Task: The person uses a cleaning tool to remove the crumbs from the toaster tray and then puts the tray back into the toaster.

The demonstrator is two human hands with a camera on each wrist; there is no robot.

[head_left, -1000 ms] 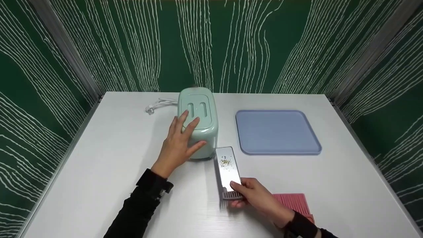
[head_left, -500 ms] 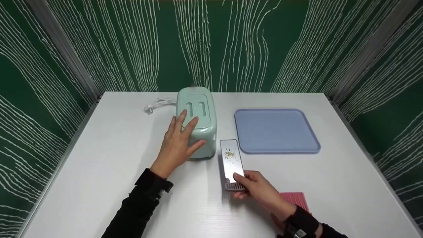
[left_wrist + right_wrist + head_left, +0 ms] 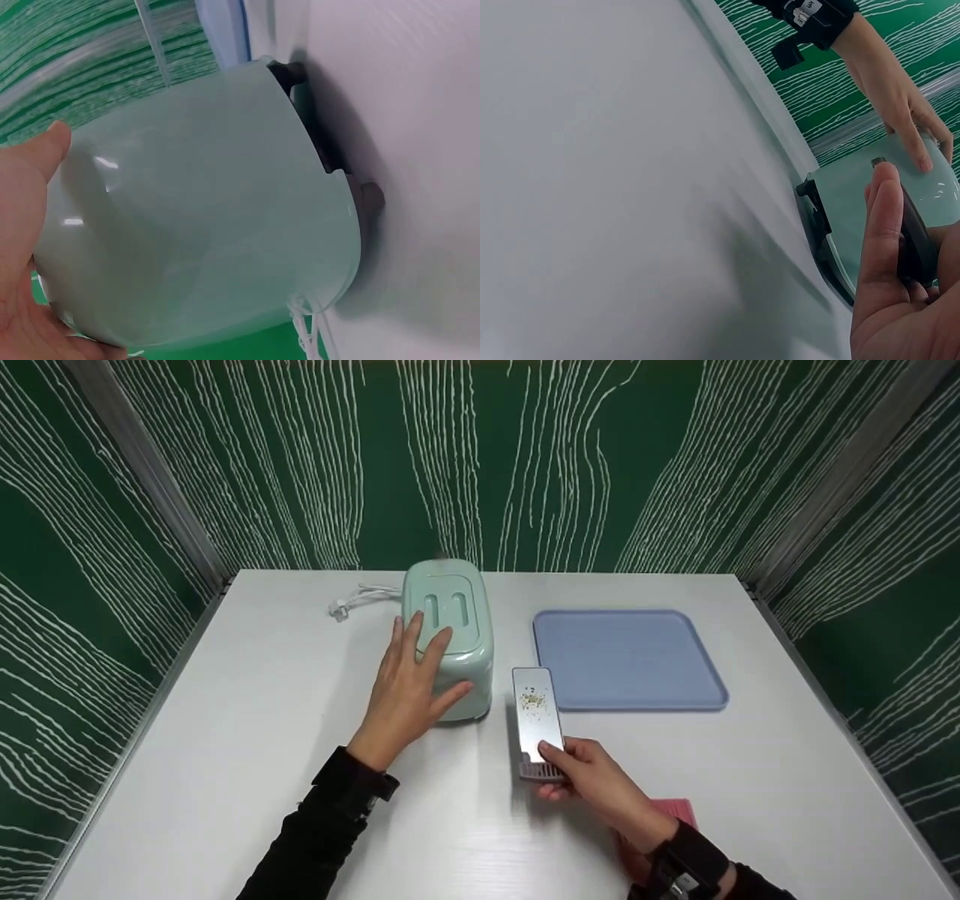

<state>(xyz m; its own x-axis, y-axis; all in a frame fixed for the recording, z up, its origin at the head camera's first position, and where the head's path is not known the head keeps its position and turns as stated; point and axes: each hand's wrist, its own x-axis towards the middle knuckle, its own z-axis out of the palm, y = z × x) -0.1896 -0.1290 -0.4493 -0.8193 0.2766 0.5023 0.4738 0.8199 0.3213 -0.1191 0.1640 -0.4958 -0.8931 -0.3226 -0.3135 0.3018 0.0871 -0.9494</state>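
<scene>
A mint-green toaster [image 3: 466, 664] with a lid on top stands on the white table. My left hand [image 3: 405, 682] rests on its near end with the fingers spread over the lid, and the left wrist view shows the toaster body [image 3: 202, 202] beside that hand [image 3: 19, 217]. To the right of the toaster and apart from it, my right hand [image 3: 600, 784] grips a crumb tray [image 3: 541, 727] by its slotted grey end, thumb on top. Crumbs [image 3: 533, 700] lie on the metal face. Edge-on in the right wrist view, the crumb tray [image 3: 922, 244] is partly covered by fingers.
A blue tray [image 3: 630, 707] lies at the right, its near left corner close to the crumb tray. Below my right forearm is a ribbed red object [image 3: 679, 810], mostly hidden. A white cord with plug [image 3: 341, 607] lies left of the toaster. Green walls enclose the table.
My right hand has carried the crumb tray away from the toaster, rightward and slightly farther back towards the blue tray. The left hand has stayed on the toaster.
</scene>
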